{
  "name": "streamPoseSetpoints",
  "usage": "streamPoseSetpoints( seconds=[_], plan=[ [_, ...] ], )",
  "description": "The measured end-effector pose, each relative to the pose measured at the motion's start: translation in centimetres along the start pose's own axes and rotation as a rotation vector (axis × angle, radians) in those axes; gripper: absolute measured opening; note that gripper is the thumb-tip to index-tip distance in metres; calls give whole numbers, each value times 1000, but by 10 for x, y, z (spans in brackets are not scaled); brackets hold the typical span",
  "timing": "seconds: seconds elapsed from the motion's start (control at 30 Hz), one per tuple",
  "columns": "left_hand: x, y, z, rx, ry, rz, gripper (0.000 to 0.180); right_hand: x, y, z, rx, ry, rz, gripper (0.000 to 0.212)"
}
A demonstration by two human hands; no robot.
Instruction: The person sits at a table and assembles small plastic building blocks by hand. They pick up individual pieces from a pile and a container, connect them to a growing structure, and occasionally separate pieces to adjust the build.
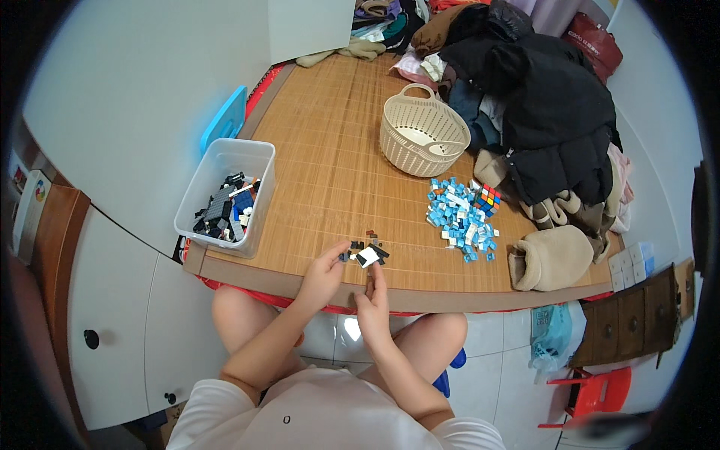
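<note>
both hands are pinching: left hand [322,274] gripping a dark brick [345,256], right hand [373,304] a white piece [367,258].

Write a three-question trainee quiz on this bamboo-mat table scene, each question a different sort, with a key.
1. True or false: the cream basket holds the blue bricks.
2. Which is nearest the left hand? A) clear bin B) small dark brick pile C) colour cube puzzle
3. Fill in: the right hand rests at the table's ____ edge.

Key: 1 false; 2 B; 3 near
</note>
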State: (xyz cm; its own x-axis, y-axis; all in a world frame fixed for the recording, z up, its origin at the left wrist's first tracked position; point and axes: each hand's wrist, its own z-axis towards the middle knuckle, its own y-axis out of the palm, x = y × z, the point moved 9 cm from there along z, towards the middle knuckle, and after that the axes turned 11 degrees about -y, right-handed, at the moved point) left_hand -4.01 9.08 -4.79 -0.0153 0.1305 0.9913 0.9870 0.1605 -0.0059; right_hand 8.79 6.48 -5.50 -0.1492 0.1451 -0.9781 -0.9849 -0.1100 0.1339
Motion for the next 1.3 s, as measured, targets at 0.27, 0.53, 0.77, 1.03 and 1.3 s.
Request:
streamPoseSetpoints(
  seconds=[0.27,0.53,0.77,1.03,1.3],
  plan=[
    [-9,17,-8,-62,-209,-128,38,0,19,13,-5,133,39,65],
    [-12,30,-12,-35,-199,-511,42,-1,17,19,68,112,118,61],
    [-16,35,-18,42,-170,-554,47,-7,16,19,167,84,235,57],
    [-17,40,-23,36,-187,-605,45,-11,15,17,163,88,256,54],
    [-3,33,-29,87,-122,-667,40,-17,17,15,191,49,435,49]
  ],
)
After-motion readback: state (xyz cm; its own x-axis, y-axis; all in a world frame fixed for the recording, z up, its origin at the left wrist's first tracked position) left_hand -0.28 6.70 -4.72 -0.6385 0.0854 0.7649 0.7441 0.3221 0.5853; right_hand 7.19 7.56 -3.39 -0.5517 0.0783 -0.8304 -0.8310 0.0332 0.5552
